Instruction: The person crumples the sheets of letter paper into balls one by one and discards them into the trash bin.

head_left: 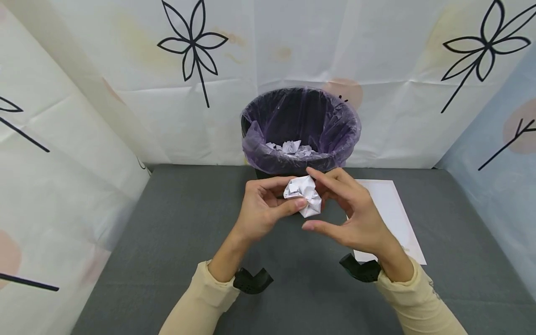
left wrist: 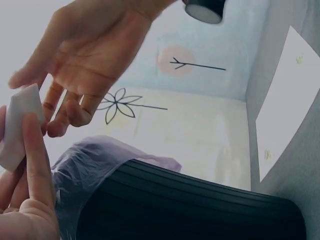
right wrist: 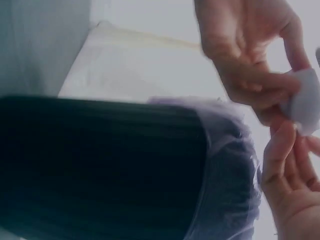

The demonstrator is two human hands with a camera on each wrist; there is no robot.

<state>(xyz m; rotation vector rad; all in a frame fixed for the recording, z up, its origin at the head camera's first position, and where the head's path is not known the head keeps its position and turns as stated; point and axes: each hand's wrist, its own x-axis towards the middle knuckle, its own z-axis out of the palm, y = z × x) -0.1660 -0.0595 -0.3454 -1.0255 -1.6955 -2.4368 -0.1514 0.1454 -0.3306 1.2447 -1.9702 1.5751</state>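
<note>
A crumpled white paper ball (head_left: 303,191) is pinched between the thumb and fingers of my left hand (head_left: 268,204), in front of the bin. Just right of it is my right hand (head_left: 351,209), fingers gently bent and thumb spread well apart from them. Its fingertips are close to the ball's right side; whether they touch it is unclear. In the left wrist view the paper ball (left wrist: 21,125) sits in the left fingers, with the right hand (left wrist: 95,55) above. The right wrist view shows the paper ball (right wrist: 304,102) at the right edge, partly cut off.
A black bin (left wrist: 200,205) lined with a purple plastic bag (head_left: 351,135) stands behind the hands, with crumpled paper pieces (head_left: 291,148) inside. Flat white paper (head_left: 389,209) lies on the dark grey table (head_left: 188,223), partly under the right forearm. Patterned cloth surrounds the table.
</note>
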